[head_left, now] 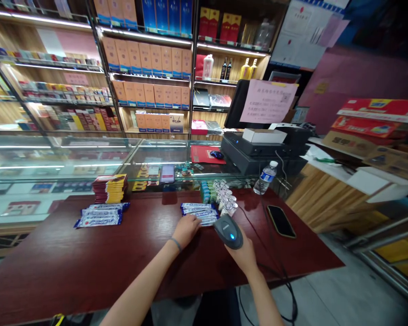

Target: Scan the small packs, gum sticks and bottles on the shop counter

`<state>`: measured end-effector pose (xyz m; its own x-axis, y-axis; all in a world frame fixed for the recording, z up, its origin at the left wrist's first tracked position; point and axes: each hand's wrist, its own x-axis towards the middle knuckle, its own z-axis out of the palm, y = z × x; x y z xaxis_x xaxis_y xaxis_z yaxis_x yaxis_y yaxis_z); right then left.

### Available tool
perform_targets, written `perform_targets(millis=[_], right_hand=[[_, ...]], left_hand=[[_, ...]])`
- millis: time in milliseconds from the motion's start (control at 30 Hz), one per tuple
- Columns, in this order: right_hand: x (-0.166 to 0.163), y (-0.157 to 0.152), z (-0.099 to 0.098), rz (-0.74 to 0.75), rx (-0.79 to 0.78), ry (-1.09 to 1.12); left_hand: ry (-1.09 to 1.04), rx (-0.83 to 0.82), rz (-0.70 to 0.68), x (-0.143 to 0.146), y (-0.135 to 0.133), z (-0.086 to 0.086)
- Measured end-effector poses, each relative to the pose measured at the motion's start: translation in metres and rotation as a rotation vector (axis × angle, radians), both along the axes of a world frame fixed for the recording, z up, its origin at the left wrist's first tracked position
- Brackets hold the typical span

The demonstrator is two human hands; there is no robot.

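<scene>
My right hand (pixel 243 251) is closed around a dark barcode scanner (pixel 228 232), which shows a blue light on top. My left hand (pixel 187 230) has its fingers bent over the near left end of a group of long blue-and-white wrapped packets (pixel 200 209); the fingertips are partly hidden, and they appear to grip a packet's end. Just behind and right of that group stand several small clear-topped containers (pixel 226 197) and green-blue ones (pixel 206 192). Further left lies a second group of blue-and-white packets (pixel 102 214), in front of a stack of red and yellow packets (pixel 110 188).
A phone (pixel 281 221) and a water bottle (pixel 265 177) stand at the right of the brown table (pixel 139 267). The scanner's cable trails over the table's right side. Behind are a glass counter (pixel 156 154), a monitor (pixel 236 104) and a mouse (pixel 216 155).
</scene>
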<state>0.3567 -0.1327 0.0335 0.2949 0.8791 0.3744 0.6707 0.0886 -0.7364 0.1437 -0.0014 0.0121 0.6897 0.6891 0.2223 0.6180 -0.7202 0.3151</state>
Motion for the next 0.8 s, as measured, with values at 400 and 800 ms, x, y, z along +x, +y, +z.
perform_targets(millis=[400,800], right_hand=[[-0.027,0.018,-0.003,0.001,-0.002,-0.031],[-0.100,0.054,0.009,0.325,-0.004,0.004]], left_hand=[[-0.942,-0.632,0.492,-0.104,0.023,0.002],[-1.131,-0.620,0.582,-0.219,0.029,-0.002]])
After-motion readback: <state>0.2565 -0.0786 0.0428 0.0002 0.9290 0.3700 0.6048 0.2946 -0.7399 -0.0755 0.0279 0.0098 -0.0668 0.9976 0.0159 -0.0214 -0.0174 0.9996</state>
